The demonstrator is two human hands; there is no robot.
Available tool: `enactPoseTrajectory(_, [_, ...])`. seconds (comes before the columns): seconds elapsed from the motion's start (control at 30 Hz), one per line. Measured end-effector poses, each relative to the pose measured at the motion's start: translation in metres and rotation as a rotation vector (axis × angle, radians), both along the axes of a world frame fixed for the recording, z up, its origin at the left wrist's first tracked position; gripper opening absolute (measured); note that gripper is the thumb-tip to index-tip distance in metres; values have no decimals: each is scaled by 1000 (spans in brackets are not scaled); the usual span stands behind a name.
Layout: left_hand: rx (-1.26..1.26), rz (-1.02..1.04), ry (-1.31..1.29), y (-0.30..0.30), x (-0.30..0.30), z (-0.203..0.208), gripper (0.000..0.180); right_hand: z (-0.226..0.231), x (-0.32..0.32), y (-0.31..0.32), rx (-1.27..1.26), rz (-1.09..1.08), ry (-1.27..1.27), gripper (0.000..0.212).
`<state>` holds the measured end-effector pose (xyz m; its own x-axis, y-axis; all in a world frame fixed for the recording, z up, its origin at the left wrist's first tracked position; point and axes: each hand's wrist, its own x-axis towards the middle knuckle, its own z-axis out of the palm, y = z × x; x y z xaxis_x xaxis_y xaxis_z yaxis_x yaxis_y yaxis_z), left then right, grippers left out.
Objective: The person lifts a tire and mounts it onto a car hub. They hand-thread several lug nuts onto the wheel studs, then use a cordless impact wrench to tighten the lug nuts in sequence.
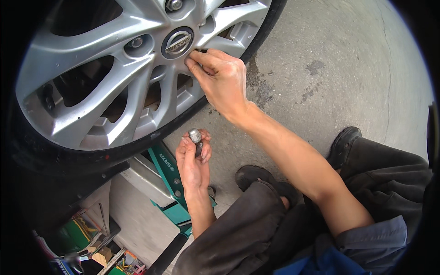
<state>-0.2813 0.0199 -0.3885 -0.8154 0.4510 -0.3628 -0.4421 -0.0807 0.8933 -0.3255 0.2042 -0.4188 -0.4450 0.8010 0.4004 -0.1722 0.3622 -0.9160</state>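
Observation:
A silver alloy wheel [103, 34] with a round centre cap [178, 42] fills the upper left. Lug nuts show in two of its recesses, a left one [136, 43] and an upper one [174, 4]. My right hand [223, 82] reaches to the recess at the lower right of the cap. Its thumb and fingers are pinched together there, and they hide whatever they hold. Below the tyre [183, 120], my left hand [193, 162] is closed round a shiny, dome-ended lug nut [195, 134]. A darker piece sits under that nut, partly covered by the fingers.
A green floor jack [172, 172] stands below the tyre, close to my left forearm. Tools and small coloured items [130, 263] lie at the lower left. Stained concrete floor [330, 91] stretches to the right. My bent legs and dark shoes [254, 174] are at the lower right.

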Motion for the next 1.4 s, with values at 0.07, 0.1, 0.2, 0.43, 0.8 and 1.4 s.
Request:
enactPoseTrajectory(0.07, [53, 3, 9, -3, 0, -1, 44, 5, 4, 3, -67, 75, -93, 19])
enactPoseTrajectory(0.1, [18, -30, 36, -2, -2, -2, 45, 8, 3, 5, -139, 97, -135, 21])
enactPoseTrajectory(0.2, [-88, -115, 116, -2, -9, 2, 47, 22, 24, 3, -304, 166, -226, 22])
enactPoseTrajectory(0.43, [-211, -191, 175, -15, -37, 13, 47, 24, 68, -8, -209, 898, -105, 19])
enactPoseTrajectory(0.8, [-305, -91, 159, 13, -50, 26, 45, 35, 61, 19, -196, 934, -76, 21])
enactPoseTrajectory(1.4, [-184, 187, 211, 25, -51, 40, 54, 36, 26, -1, -93, 452, 133, 13])
